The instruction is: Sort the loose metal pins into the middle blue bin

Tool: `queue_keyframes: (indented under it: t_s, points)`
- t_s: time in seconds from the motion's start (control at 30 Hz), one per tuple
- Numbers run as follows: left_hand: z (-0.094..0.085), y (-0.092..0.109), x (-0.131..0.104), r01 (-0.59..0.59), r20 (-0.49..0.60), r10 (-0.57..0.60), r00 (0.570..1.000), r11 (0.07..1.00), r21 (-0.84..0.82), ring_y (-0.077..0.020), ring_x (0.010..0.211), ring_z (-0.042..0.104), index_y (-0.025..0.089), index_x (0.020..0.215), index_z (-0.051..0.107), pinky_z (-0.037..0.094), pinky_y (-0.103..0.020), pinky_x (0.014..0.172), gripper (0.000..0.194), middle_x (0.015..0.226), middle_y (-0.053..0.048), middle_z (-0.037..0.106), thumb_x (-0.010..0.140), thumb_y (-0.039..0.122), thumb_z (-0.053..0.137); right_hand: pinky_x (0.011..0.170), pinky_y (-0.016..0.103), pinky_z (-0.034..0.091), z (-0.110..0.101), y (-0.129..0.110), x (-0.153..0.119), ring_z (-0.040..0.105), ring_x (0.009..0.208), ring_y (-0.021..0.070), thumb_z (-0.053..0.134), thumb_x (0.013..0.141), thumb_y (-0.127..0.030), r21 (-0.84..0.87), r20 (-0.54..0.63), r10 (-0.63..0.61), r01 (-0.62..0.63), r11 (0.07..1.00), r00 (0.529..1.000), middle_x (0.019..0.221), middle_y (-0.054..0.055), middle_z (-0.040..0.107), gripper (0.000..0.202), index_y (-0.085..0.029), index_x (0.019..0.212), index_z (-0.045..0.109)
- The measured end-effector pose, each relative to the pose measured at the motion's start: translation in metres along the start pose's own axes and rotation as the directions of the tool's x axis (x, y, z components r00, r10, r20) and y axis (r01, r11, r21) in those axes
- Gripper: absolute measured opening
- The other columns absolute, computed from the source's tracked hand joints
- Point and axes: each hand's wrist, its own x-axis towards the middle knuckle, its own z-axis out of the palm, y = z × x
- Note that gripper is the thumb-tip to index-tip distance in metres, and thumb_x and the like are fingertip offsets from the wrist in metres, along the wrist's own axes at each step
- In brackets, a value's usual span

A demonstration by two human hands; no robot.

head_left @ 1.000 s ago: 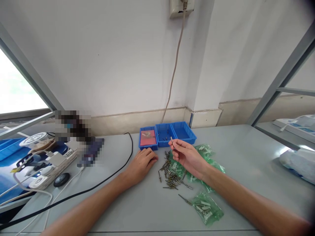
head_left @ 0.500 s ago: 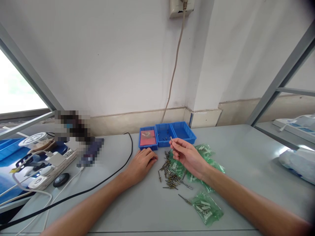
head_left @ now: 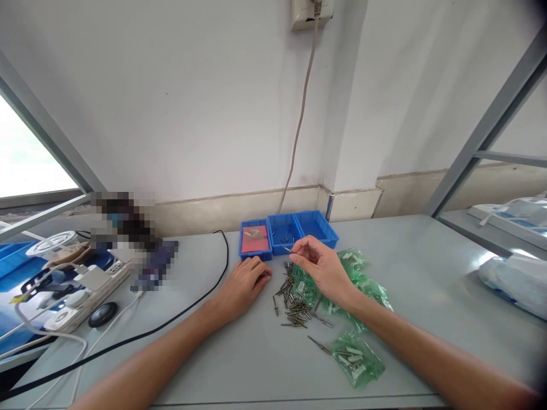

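My right hand point(head_left: 322, 266) pinches a thin metal pin point(head_left: 288, 249) between thumb and fingertips. It hovers just in front of the middle blue bin point(head_left: 284, 249), with the pin's tip pointing left toward that bin. My left hand point(head_left: 245, 283) lies on the table before the left bin, fingers loosely bent, holding nothing that shows. Between the hands spreads a loose pile of metal pins point(head_left: 298, 310), each with a thicker collar. Green plastic bags point(head_left: 305, 287) with pale pieces inside lie beneath and beside my right hand.
The left blue bin point(head_left: 256, 256) holds a red sheet with a small clear bag; the right blue bin point(head_left: 317, 222) stands behind my right hand. Another green bag point(head_left: 356, 361) lies near the front edge. A black cable point(head_left: 171, 320) crosses the table beside power strips point(head_left: 68, 319).
My right hand has turned and shifted slightly, so the pin it held upright now lies nearly level, pointing left. My left hand stays in place. The view has moved a little.
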Motion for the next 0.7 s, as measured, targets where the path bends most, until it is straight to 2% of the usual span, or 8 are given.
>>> queue_keyframes:
  t_s: [0.07,0.13,0.27,0.4,0.57,0.7]
  points:
    - [0.0,0.0,0.0,0.002,-0.001,-0.002,1.0,1.0,0.002,-0.0218,0.098,0.06,0.022,0.11,0.063,0.046,-0.036,0.088,0.01,0.105,-0.004,0.065,0.109,0.025,0.053,0.066,0.033,0.04,0.0008,-0.0012,-0.0016,0.05,0.068,0.0182,0.078,0.089,-0.047,-0.012,0.035,0.004,-0.004,1.0,0.999,0.076,-0.001,0.058,0.022,-0.027,0.092,0.069]
    - [-0.0001,0.0,0.0001,0.003,0.001,-0.003,1.0,1.0,0.004,-0.0218,0.098,0.06,0.022,0.11,0.063,0.046,-0.036,0.088,0.01,0.105,-0.004,0.065,0.109,0.025,0.054,0.062,0.032,0.038,0.0015,-0.0031,-0.0028,0.047,0.064,0.0169,0.077,0.09,-0.05,0.033,0.078,0.063,-0.065,0.997,0.995,0.074,-0.001,0.057,0.025,-0.027,0.093,0.07]
    - [-0.0003,0.0004,-0.0002,0.003,-0.008,-0.003,1.0,1.0,0.023,-0.0215,0.097,0.06,0.022,0.11,0.063,0.047,-0.036,0.087,0.011,0.104,-0.004,0.065,0.109,0.026,0.054,0.061,0.03,0.036,0.0021,-0.0036,-0.003,0.046,0.063,0.0135,0.076,0.09,-0.057,0.213,0.15,0.172,-0.202,0.956,0.974,0.087,0.002,0.064,0.033,-0.024,0.095,0.074]
    - [-0.0003,0.0012,-0.0013,-0.001,-0.013,0.002,1.0,0.999,0.054,-0.0223,0.097,0.06,0.021,0.111,0.063,0.047,-0.037,0.087,0.01,0.104,-0.005,0.065,0.109,0.027,0.054,0.06,0.028,0.036,0.0017,0.0009,-0.0014,0.043,0.064,0.0109,0.079,0.09,-0.053,0.422,0.217,0.234,-0.307,0.853,0.948,0.086,0.001,0.058,0.033,-0.021,0.095,0.075]
    - [-0.0001,0.0014,-0.0015,0.01,-0.015,-0.009,1.0,0.997,0.08,-0.0223,0.096,0.06,0.021,0.107,0.062,0.046,-0.037,0.086,0.009,0.103,-0.004,0.064,0.108,0.027,0.056,0.06,0.026,0.036,0.0004,0.0034,0.0,0.041,0.064,0.009,0.082,0.09,-0.044,0.541,0.255,0.257,-0.358,0.761,0.932,0.085,0.0,0.055,0.026,-0.018,0.094,0.075]
    - [0.0001,0.0015,-0.0013,0.009,-0.029,-0.006,1.0,0.994,0.106,-0.0221,0.095,0.059,0.02,0.103,0.062,0.045,-0.037,0.086,0.01,0.102,-0.004,0.064,0.108,0.026,0.055,0.06,0.026,0.036,0.0006,0.0037,-0.0006,0.043,0.065,0.009,0.083,0.088,-0.042,0.542,0.255,0.263,-0.363,0.758,0.93,0.09,0.001,0.057,0.027,-0.019,0.097,0.073]
